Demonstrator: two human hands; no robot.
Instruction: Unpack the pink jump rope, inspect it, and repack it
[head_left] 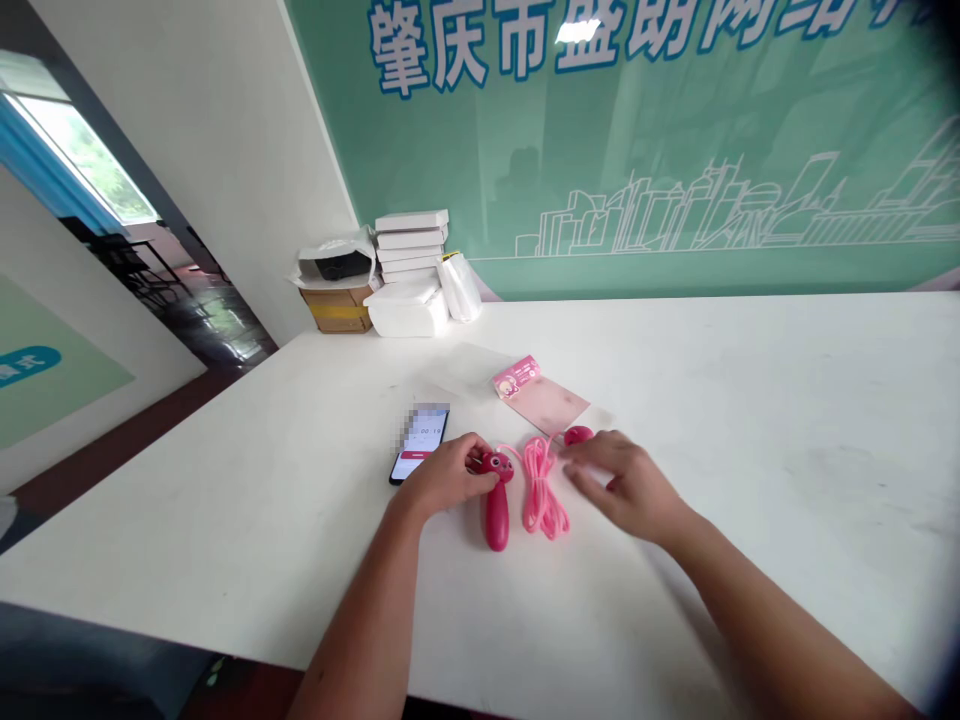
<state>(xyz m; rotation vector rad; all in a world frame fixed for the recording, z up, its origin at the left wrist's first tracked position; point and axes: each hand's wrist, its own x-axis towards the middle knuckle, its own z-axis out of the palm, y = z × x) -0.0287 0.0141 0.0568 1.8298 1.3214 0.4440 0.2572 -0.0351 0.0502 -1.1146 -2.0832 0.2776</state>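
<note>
A pink jump rope (541,490) lies on the white table, its cord folded into a bundle between its two handles. My left hand (455,472) is closed with thumb and fingers around the head of the left handle (496,515), a dark pink grip with a cartoon face and its lower end toward me. Over the right handle (578,435) is my right hand (626,483), its thumb and fingers apart. That hand covers most of this handle; only its head and a bit of pink beneath the palm show. Whether the right fingers touch it I cannot tell.
Left of the rope lies a phone (421,440) with a lit timer screen. Behind the rope is a pink printed package card (541,395). White boxes (411,245), a cardboard box (337,310) and white wrapped items stand at the table's back left, near the green wall (637,150).
</note>
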